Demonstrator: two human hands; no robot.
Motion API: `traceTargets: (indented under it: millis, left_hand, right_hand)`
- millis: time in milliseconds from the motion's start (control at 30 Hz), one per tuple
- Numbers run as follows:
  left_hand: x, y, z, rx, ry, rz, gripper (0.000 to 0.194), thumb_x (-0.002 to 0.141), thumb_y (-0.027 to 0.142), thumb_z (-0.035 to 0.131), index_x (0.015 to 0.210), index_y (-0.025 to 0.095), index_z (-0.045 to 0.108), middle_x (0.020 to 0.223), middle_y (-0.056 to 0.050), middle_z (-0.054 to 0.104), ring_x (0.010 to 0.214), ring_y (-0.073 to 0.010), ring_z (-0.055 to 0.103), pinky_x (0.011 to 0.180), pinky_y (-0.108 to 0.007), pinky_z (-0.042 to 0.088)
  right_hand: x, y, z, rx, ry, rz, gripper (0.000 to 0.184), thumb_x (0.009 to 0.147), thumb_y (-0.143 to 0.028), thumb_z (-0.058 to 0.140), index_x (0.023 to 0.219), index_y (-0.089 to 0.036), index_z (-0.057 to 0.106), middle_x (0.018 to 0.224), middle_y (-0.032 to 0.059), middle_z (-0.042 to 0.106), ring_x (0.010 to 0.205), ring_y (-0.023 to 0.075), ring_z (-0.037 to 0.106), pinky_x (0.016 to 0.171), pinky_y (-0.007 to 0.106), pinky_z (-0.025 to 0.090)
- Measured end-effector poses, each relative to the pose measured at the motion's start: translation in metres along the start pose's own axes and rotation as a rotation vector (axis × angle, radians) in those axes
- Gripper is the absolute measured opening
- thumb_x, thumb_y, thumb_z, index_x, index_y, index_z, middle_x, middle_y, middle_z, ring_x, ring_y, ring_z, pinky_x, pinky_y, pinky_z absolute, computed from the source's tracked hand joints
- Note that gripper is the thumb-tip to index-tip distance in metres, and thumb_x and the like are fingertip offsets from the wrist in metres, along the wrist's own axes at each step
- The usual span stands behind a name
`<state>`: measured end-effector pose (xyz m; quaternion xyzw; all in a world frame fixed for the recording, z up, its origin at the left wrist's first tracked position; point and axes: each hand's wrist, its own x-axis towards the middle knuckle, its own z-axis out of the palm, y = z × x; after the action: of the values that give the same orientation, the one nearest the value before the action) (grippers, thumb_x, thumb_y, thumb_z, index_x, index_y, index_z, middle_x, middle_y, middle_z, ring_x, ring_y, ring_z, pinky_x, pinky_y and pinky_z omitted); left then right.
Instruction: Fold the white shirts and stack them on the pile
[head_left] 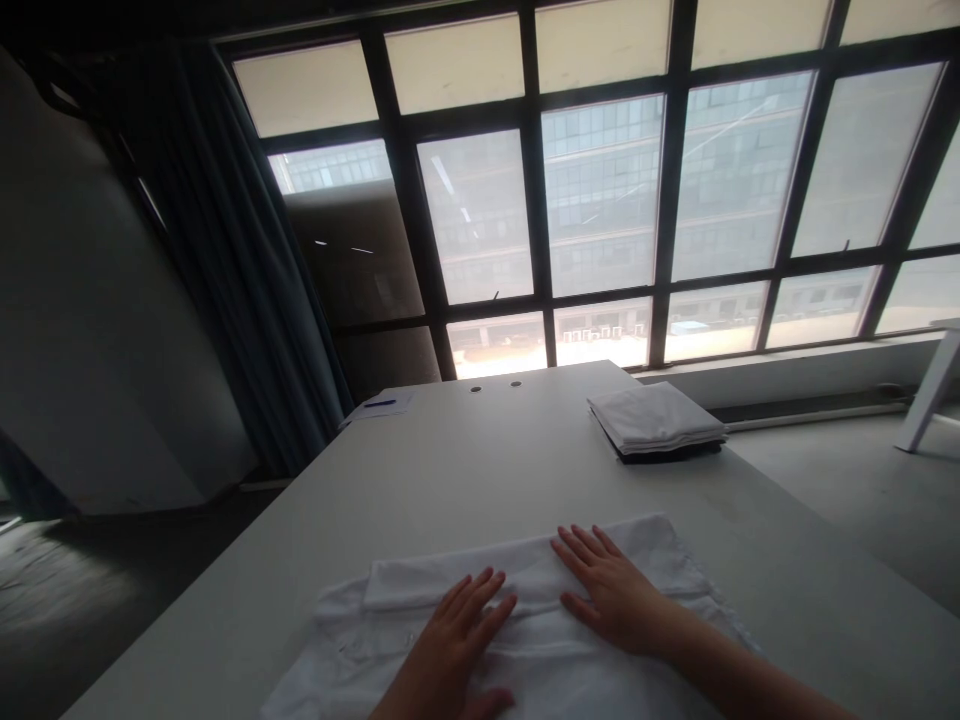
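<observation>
A white garment point(645, 550) lies spread on the near part of a pale table point(465, 460), its far edge folded over into a band. My left hand point(457, 645) rests flat on the cloth with fingers stretched forward. My right hand point(611, 590) lies flat beside it, fingers spread, pressing on the folded band. Neither hand grips anything.
A stack of folded clothes point(654, 418), white on top and dark beneath, sits at the table's far right. A sheet of paper with a blue pen point(379, 404) lies at the far left corner. Large windows and a dark curtain point(247, 260) stand behind.
</observation>
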<state>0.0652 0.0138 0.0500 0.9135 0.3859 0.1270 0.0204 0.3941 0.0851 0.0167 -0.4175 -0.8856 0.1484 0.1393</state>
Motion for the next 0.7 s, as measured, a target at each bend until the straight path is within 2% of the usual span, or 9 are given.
traceTargets:
  millis: [67,133,233,333,433,500,600,667,700]
  left_hand:
    - [0.002,-0.001,0.006,-0.052,-0.070,-0.057,0.094,0.089,0.069,0.061,0.163,0.035,0.014,0.167,-0.008,0.026,0.152,-0.0356,0.029,0.123,-0.062,0.029]
    - [0.000,-0.011,0.010,-0.103,-0.134,-0.141,0.102,0.086,0.071,0.063,0.163,0.035,0.007,0.168,-0.007,0.022,0.154,-0.0352,0.024,0.124,-0.065,0.023]
    - [-0.004,-0.028,0.013,-0.143,-0.199,-0.229,0.101,0.082,0.072,0.068,0.161,0.041,0.014,0.169,-0.003,0.018,0.155,-0.0348,0.019,0.126,-0.064,0.018]
    - [-0.007,-0.032,0.013,-0.141,-0.211,-0.268,0.094,0.084,0.073,0.065,0.160,0.044,0.017,0.170,0.000,0.015,0.156,-0.0356,0.016,0.126,-0.065,0.015]
    - [-0.009,-0.031,0.013,-0.114,-0.202,-0.291,0.090,0.085,0.075,0.061,0.159,0.046,0.018,0.170,0.001,0.014,0.156,-0.0378,0.015,0.124,-0.068,0.014]
    - [-0.009,-0.030,0.014,-0.091,-0.198,-0.310,0.090,0.084,0.076,0.060,0.158,0.046,0.019,0.169,0.000,0.015,0.155,-0.0405,0.015,0.123,-0.071,0.012]
    - [-0.009,-0.029,0.015,-0.069,-0.207,-0.335,0.090,0.083,0.078,0.059,0.158,0.048,0.020,0.169,0.000,0.015,0.155,-0.0428,0.013,0.120,-0.076,0.009]
    - [-0.007,-0.028,0.016,-0.068,-0.207,-0.343,0.089,0.083,0.078,0.059,0.158,0.048,0.020,0.169,0.000,0.015,0.155,-0.0429,0.013,0.120,-0.077,0.008]
    - [-0.006,-0.027,0.015,-0.069,-0.204,-0.347,0.089,0.083,0.078,0.059,0.158,0.048,0.020,0.169,0.000,0.015,0.155,-0.0428,0.013,0.120,-0.077,0.007]
  right_hand:
    - [0.000,0.001,0.003,-0.001,0.018,-0.002,0.076,0.101,-0.063,0.040,0.164,-0.029,0.013,0.168,0.0070,0.021,0.155,0.0302,0.019,0.127,0.054,0.010]
    - [0.000,0.001,0.004,-0.008,0.014,0.002,0.078,0.101,-0.063,0.040,0.164,-0.027,0.011,0.168,0.0073,0.019,0.156,0.0300,0.017,0.128,0.053,0.009]
    - [-0.001,0.004,0.004,-0.026,-0.010,0.031,0.078,0.099,-0.068,0.037,0.163,-0.029,0.017,0.169,0.0065,0.017,0.156,0.0323,0.014,0.127,0.055,0.006]
    - [-0.003,0.017,-0.001,-0.050,-0.033,0.084,0.073,0.099,-0.071,0.031,0.161,-0.035,0.023,0.169,0.0033,0.017,0.156,0.0345,0.011,0.125,0.060,0.005]
    - [-0.007,0.043,-0.011,-0.093,-0.057,0.189,0.070,0.100,-0.071,0.025,0.161,-0.036,0.025,0.169,0.0023,0.018,0.156,0.0347,0.011,0.124,0.063,0.005]
    - [-0.010,0.065,-0.019,-0.149,-0.072,0.313,0.070,0.100,-0.070,0.025,0.160,-0.035,0.027,0.169,0.0027,0.019,0.155,0.0366,0.013,0.122,0.067,0.004]
    - [-0.014,0.089,-0.034,-0.321,-0.029,0.547,0.063,0.102,-0.057,0.034,0.157,-0.028,0.038,0.166,0.0083,0.027,0.153,0.0435,0.016,0.117,0.075,0.000]
    - [-0.015,0.090,-0.041,-0.470,0.063,0.636,0.057,0.100,-0.040,0.042,0.154,-0.020,0.046,0.164,0.0145,0.031,0.152,0.0472,0.016,0.114,0.077,-0.005]
    - [-0.014,0.085,-0.043,-0.517,0.104,0.634,0.057,0.098,-0.032,0.045,0.153,-0.017,0.047,0.163,0.0164,0.031,0.152,0.0478,0.016,0.115,0.076,-0.006]
